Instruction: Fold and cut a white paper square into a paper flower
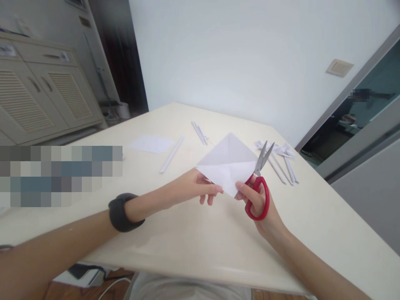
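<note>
A square white sheet of paper (pixel 229 160) with crossed creases is held up above the table, one corner pointing toward me. My left hand (pixel 206 187) grips its lower left edge, and a dark band circles that wrist. My right hand (pixel 254 198) pinches the paper near its lower corner between thumb and fingers. The same hand carries red-handled scissors (pixel 264 198), the handle loops hanging over the fingers. Their blades point up and away, slightly apart, beside the paper's right corner.
On the cream table (pixel 187 233) lie a rolled paper tube (pixel 172 155), flat paper sheets (pixel 151 143) and several thin paper rolls (pixel 199 132). Paper pinwheel-like pieces with stick rolls (pixel 281 162) lie at the right. A white wall (pixel 218 62) stands behind the table.
</note>
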